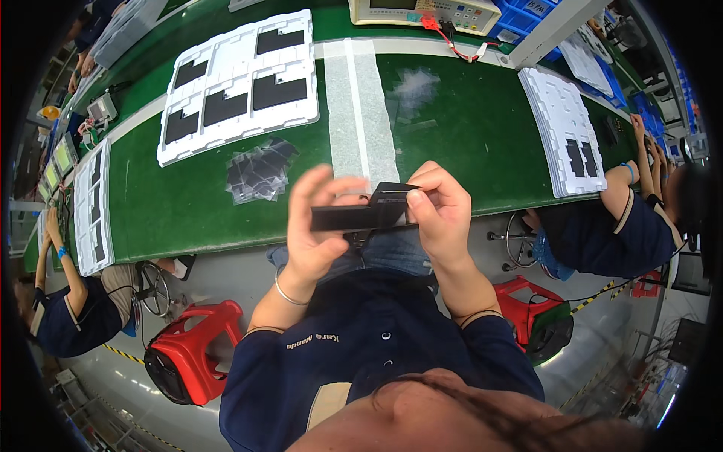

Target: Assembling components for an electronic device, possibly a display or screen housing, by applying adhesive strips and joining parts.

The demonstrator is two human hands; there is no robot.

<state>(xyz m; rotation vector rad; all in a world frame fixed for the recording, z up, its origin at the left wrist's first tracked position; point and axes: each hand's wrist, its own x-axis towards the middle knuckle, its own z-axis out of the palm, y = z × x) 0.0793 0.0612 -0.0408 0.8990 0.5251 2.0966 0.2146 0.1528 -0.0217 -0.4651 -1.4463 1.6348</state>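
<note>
A flat black L-shaped part (343, 218) is held up in front of my body, over the near edge of the green table. My left hand (310, 233) grips its left end between thumb and fingers, with the upper fingers raised and blurred. At the other end, my right hand (443, 207) pinches the part's right side between thumb and forefinger. A dark flap or raised section (392, 192) slants up there, and a small thin dark piece, perhaps a wire, curls near its left side. Whether the flap is separate from the part, I cannot tell.
A white tray (218, 69) with several black L-shaped parts lies at the far left. A pile of clear-and-dark film pieces (260, 172) is nearer. More clear films (416, 89) lie beyond the white strip (348, 113). Stacked trays (561, 128) stand right; co-workers sit both sides.
</note>
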